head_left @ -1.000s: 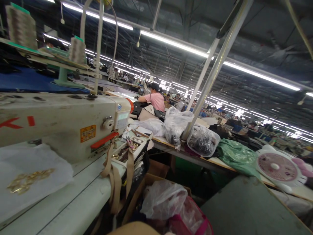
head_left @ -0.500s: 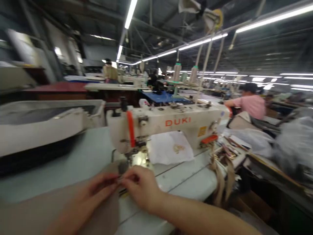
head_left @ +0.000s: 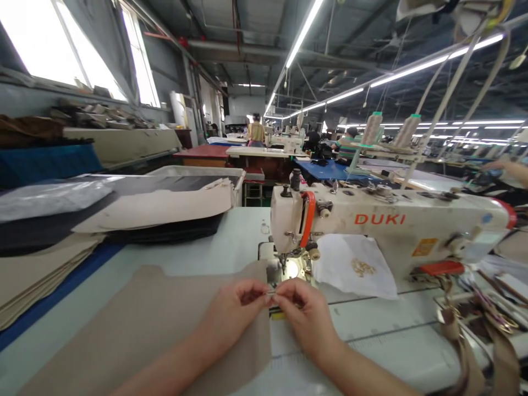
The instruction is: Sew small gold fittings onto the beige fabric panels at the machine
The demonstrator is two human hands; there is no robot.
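My left hand [head_left: 241,305] and my right hand [head_left: 303,311] meet fingertip to fingertip just in front of the sewing machine's needle area. Both are closed in a pinch around something thin and small that I cannot make out. A beige fabric panel [head_left: 165,313] lies flat on the pale machine table [head_left: 231,250], partly beneath my left hand and forearm. Its right edge runs below the pinching fingers. The white sewing machine [head_left: 338,212], marked DUKI, stands just beyond, its lamp lighting the metal needle plate [head_left: 307,269].
A white cloth [head_left: 350,264] with a gold design hangs against the machine. Stacked beige and dark panels [head_left: 165,209] lie at left, near a plastic bag [head_left: 53,198]. Beige straps [head_left: 457,335] and a tray of small metal parts are at right. Another person [head_left: 256,132] is far back.
My view has swung left, so the machine and both hands appear farther right, and the picture is sharper. The hands remain pinched together near the needle area.
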